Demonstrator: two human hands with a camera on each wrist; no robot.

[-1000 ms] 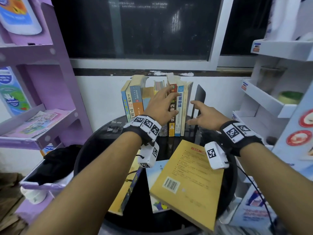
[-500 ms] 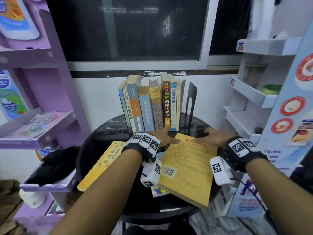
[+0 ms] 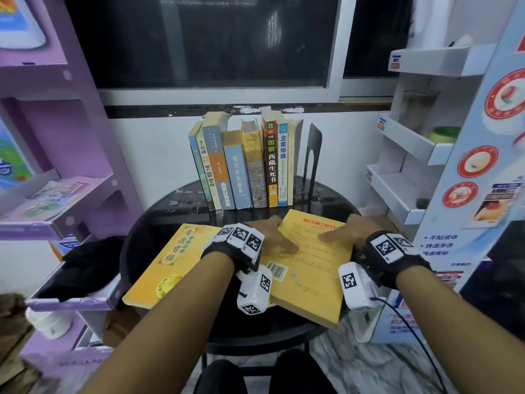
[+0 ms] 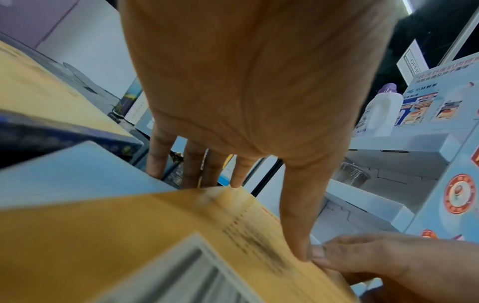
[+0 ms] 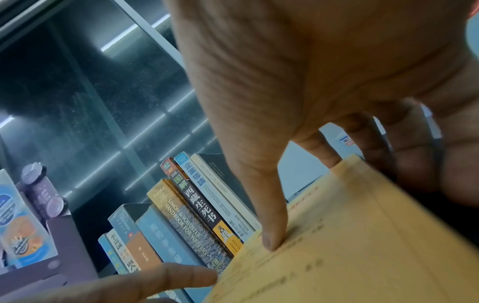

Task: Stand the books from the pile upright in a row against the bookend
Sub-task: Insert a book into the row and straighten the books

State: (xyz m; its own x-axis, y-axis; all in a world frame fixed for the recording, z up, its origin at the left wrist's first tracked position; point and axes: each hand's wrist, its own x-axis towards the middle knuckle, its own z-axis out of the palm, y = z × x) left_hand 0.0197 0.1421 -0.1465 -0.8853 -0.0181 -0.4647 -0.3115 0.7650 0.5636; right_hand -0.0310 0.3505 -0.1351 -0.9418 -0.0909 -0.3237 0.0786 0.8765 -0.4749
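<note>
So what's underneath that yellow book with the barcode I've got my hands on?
Under the yellow book, a light blue book pokes out by the left hand. The black table is below. The rest is covered.

My head view is evenly but dimly lit with a cool cast, the window [image 3: 199,38] black behind pale streaks of reflected light, and straight edges bow toward the corners from the wide lens. On both wrist views I get heavy blur up close: the yellow book [image 4: 181,246] smears, its barcode unreadable, while the upright spines [image 5: 197,215] stay legible.
</note>
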